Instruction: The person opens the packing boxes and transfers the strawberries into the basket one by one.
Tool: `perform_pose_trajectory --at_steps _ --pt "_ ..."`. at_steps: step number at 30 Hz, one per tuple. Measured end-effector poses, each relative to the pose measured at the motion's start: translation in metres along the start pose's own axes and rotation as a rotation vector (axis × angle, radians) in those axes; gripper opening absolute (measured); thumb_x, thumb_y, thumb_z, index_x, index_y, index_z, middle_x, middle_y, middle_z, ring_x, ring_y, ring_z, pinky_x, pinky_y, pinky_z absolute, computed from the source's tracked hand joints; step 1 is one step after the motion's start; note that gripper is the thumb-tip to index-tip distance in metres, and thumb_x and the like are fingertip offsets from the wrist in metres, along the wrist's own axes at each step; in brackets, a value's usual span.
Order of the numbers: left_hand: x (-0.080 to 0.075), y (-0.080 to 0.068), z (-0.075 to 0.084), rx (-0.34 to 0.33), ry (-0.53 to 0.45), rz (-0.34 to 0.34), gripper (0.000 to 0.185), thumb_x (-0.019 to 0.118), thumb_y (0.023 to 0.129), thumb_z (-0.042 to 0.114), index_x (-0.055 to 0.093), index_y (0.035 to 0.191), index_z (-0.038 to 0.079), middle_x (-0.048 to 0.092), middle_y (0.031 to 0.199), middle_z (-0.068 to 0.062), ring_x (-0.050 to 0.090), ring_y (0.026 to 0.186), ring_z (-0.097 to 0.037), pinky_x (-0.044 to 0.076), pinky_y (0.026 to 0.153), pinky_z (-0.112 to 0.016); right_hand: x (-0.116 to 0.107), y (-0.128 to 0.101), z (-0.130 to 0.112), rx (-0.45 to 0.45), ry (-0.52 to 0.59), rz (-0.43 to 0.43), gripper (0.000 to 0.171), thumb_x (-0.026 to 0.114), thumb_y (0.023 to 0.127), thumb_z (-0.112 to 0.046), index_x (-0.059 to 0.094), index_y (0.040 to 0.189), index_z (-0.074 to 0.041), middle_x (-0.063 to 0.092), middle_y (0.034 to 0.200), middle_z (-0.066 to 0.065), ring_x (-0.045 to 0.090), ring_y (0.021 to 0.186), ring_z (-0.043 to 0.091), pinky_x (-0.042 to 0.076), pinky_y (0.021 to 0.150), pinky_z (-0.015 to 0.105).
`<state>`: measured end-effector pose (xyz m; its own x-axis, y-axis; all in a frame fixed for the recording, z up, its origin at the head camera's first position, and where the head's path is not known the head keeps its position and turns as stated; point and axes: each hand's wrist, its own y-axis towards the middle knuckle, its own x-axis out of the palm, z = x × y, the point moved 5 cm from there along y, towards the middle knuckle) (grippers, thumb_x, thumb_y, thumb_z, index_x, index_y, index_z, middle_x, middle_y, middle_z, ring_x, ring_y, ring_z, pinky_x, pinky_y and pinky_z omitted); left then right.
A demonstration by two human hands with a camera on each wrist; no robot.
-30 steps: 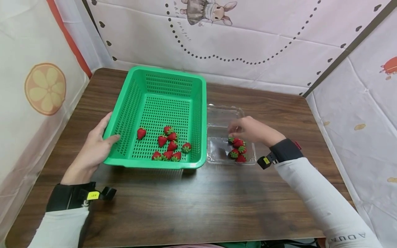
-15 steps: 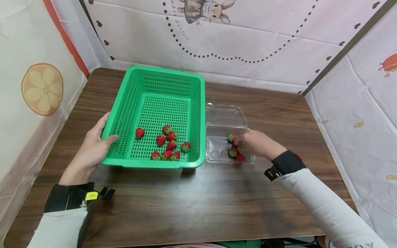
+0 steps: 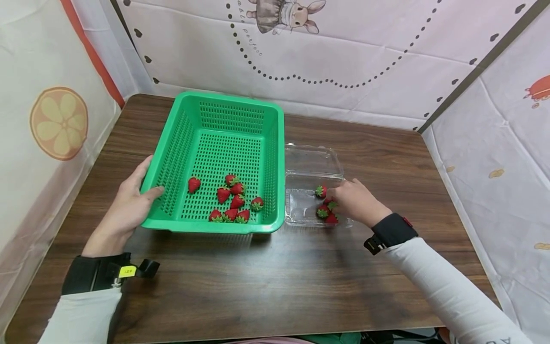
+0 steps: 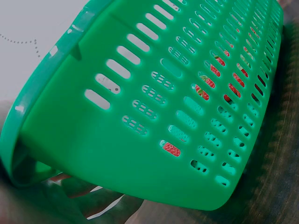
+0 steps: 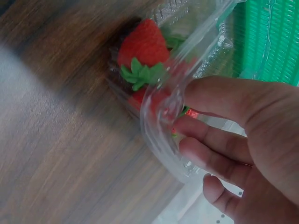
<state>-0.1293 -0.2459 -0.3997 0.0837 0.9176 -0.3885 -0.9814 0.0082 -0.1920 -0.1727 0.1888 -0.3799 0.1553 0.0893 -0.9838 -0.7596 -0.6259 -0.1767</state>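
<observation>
My left hand [image 3: 129,203] grips the left side of a green plastic basket [image 3: 281,157], thumb over the rim and fingers outside. In the left wrist view, fingers show beneath the basket rim [image 4: 28,88]. Loose strawberries [image 3: 223,194] lie inside, mostly toward the near right. Right of the basket stands a clear plastic clamshell box [image 3: 301,210] with several strawberries along its right side. My right hand [image 3: 356,203] reaches over the box's right edge, thumb and forefinger pinching a strawberry [image 5: 192,113] largely hidden by the fingers. Another strawberry [image 5: 142,44] sits close to them, leaves showing.
The clamshell's clear lid [image 3: 312,161] lies folded back behind the box. Everything stands on a brown wooden table [image 3: 292,282]. Printed white cloth walls [image 3: 343,48] enclose its back and sides. Cables [image 3: 399,336] show below the front edge.
My right hand has gone from above the box's far strawberries down and slightly right, in among them, and then shifted only a little. My left hand keeps its grip on the basket.
</observation>
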Motion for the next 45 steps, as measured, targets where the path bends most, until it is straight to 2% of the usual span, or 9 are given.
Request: perform_pose_trajectory --at_steps 3,6,11,16,23,26,31,39,45 --pt "0.0 0.0 0.0 0.0 0.005 0.004 0.068 0.038 0.103 0.018 -0.003 0.152 0.044 0.02 0.16 -0.016 0.034 0.137 -0.036 0.041 0.09 -0.035 0.002 0.0 0.0 0.003 0.024 -0.01 0.021 0.077 0.076 -0.006 0.076 0.096 -0.011 0.072 0.091 0.005 0.064 0.078 0.022 0.045 0.067 0.039" --pt "0.001 0.0 0.0 0.004 0.004 0.005 0.068 0.038 0.103 0.018 -0.003 0.152 0.043 0.02 0.16 -0.017 0.035 0.136 -0.037 0.042 0.09 -0.036 0.005 0.0 0.001 0.019 0.049 -0.049 0.026 0.074 0.074 -0.002 0.077 0.099 -0.01 0.067 0.09 0.007 0.062 0.08 0.023 0.042 0.062 0.034" --pt "0.001 0.001 0.0 0.005 -0.008 0.008 0.069 0.038 0.103 0.017 -0.003 0.152 0.043 0.019 0.16 -0.016 0.033 0.138 -0.037 0.039 0.095 -0.045 0.007 -0.001 0.003 0.033 0.059 -0.091 0.028 0.074 0.073 -0.004 0.076 0.1 -0.01 0.065 0.092 0.007 0.06 0.083 0.022 0.04 0.064 0.033" --pt "0.0 0.0 0.0 -0.002 -0.022 0.007 0.068 0.038 0.103 0.018 -0.002 0.151 0.046 0.017 0.161 -0.015 0.032 0.139 -0.036 0.037 0.098 -0.049 0.0 -0.002 0.002 0.01 0.054 -0.06 0.023 0.075 0.075 -0.011 0.077 0.098 -0.011 0.066 0.094 0.006 0.062 0.082 0.023 0.042 0.065 0.034" --pt "0.0 -0.001 0.001 -0.01 -0.023 0.003 0.068 0.038 0.103 0.019 -0.003 0.151 0.046 0.015 0.162 -0.014 0.031 0.139 -0.035 0.037 0.098 -0.048 -0.013 0.0 -0.003 -0.025 0.079 -0.008 0.009 0.076 0.079 -0.018 0.077 0.084 -0.01 0.063 0.079 0.004 0.055 0.065 0.014 0.036 0.055 0.026" --pt "0.0 -0.001 0.001 -0.008 -0.02 0.006 0.068 0.038 0.103 0.019 -0.003 0.151 0.045 0.015 0.162 -0.014 0.031 0.139 -0.035 0.037 0.098 -0.048 -0.02 0.003 -0.005 0.004 0.122 -0.023 0.013 0.076 0.079 -0.02 0.076 0.087 -0.01 0.064 0.084 0.005 0.056 0.068 0.014 0.043 0.06 0.03" --pt "0.0 0.0 0.001 -0.005 -0.014 0.005 0.068 0.038 0.103 0.02 -0.003 0.151 0.045 0.016 0.161 -0.015 0.032 0.138 -0.036 0.039 0.096 -0.046 -0.039 0.008 -0.009 0.029 0.165 -0.005 0.022 0.077 0.08 -0.022 0.075 0.098 -0.01 0.066 0.101 0.007 0.064 0.084 0.019 0.052 0.075 0.038" --pt "0.001 0.0 -0.001 -0.006 -0.007 0.004 0.068 0.038 0.103 0.019 -0.004 0.152 0.042 0.017 0.161 -0.016 0.033 0.137 -0.037 0.041 0.091 -0.039 -0.075 0.023 -0.03 -0.047 0.249 0.08 0.018 0.074 0.084 -0.023 0.075 0.098 -0.012 0.063 0.098 0.003 0.062 0.088 0.018 0.051 0.078 0.037" --pt "0.001 0.001 -0.002 0.005 0.003 0.009 0.069 0.038 0.103 0.017 -0.004 0.153 0.04 0.019 0.16 -0.017 0.034 0.136 -0.037 0.041 0.088 -0.033 -0.088 0.045 -0.057 -0.126 0.288 0.101 0.016 0.072 0.085 -0.023 0.073 0.097 -0.014 0.061 0.1 0.0 0.061 0.093 0.017 0.049 0.085 0.036"
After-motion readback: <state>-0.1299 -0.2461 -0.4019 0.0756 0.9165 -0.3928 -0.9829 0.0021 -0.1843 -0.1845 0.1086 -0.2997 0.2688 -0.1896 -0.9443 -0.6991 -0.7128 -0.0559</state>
